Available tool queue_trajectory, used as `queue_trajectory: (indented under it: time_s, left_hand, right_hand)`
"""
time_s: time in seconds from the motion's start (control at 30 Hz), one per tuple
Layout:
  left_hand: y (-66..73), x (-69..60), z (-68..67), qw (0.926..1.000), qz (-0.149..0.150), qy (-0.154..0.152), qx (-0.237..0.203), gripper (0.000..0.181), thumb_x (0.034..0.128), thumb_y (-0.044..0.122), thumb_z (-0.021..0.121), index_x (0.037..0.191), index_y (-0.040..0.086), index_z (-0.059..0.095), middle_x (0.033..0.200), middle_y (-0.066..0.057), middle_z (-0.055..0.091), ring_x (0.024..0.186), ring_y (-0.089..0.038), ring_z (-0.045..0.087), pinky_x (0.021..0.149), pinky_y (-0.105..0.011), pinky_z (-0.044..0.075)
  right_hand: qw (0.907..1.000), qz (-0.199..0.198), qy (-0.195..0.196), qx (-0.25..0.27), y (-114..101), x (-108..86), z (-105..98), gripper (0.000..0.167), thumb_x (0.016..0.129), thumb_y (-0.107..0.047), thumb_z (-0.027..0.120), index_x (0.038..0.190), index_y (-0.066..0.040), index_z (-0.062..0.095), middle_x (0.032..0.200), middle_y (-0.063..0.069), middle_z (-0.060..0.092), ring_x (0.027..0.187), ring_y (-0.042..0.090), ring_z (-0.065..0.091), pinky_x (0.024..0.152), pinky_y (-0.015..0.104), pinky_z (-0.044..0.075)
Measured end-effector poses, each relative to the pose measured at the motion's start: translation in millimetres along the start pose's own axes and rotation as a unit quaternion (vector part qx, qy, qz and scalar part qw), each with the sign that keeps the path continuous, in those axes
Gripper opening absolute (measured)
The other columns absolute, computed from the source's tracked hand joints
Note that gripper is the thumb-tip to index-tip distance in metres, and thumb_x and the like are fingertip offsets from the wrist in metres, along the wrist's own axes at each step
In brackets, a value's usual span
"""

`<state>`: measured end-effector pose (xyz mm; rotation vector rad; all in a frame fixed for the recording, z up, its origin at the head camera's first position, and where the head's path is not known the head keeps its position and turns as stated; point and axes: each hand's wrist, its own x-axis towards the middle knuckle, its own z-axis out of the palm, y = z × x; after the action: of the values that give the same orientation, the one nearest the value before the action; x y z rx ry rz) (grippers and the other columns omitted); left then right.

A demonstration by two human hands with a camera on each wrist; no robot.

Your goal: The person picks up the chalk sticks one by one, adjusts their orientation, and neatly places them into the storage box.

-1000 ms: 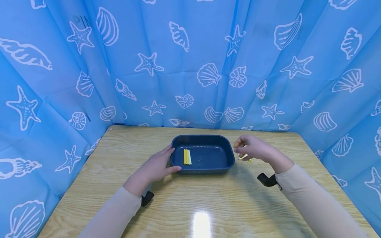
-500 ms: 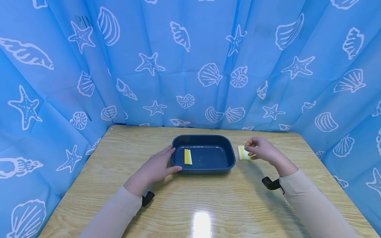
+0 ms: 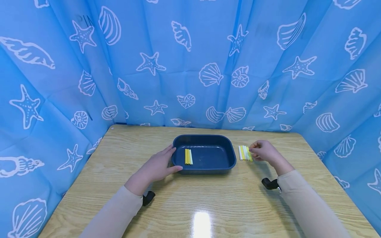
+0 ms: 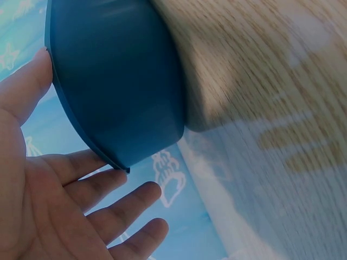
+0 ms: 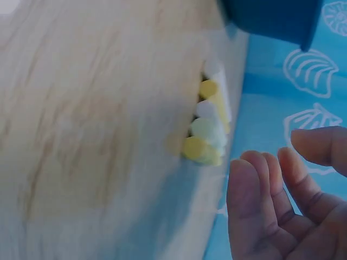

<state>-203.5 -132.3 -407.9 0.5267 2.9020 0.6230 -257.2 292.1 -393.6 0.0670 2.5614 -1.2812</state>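
Observation:
My left hand point(image 3: 160, 165) rests on the left end of a dark blue plastic tub point(image 3: 205, 171). In the left wrist view its thumb point(image 4: 32, 81) and some extended fingertips touch the rim. Inside the tub, at its left, yellow and white chalk sticks point(image 3: 188, 157) lie side by side. To the tub's right, a row of white, yellow and pale green chalk sticks point(image 3: 243, 153) lies on the table. My right hand point(image 3: 264, 152) hovers at this row's right end. In the right wrist view its fingers bend loosely, with a gap between thumb and forefinger and nothing held.
The wooden table point(image 3: 178, 205) carries the tub and the chalk. A blue curtain point(image 3: 190, 66) with white shells and starfish hangs behind and beside the table. Black wrist mounts point(image 3: 270, 183) stick out under both sleeves.
My right hand has moved right, away from the tub, uncovering the chalk row on the table. My left hand and the tub keep their places.

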Motion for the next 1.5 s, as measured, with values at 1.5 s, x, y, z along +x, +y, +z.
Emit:
queue_trajectory:
  time_s: [1.5]
  left_hand:
    - [2.1,0.7,-0.3,1.0000,-0.005,-0.001,0.003,0.087,0.0932,0.053,0.066,0.157,0.004,0.032,0.164,-0.015,0.023,0.145,-0.037,0.033,0.116,-0.053,0.032]
  right_hand:
    - [0.9933,0.115,-0.005,-0.014,20.8,39.6,0.9,0.020,0.099,-0.005,0.056,0.115,0.007,0.056,0.088,0.010,0.056,0.067,0.015,0.057,0.060,0.027,0.056]
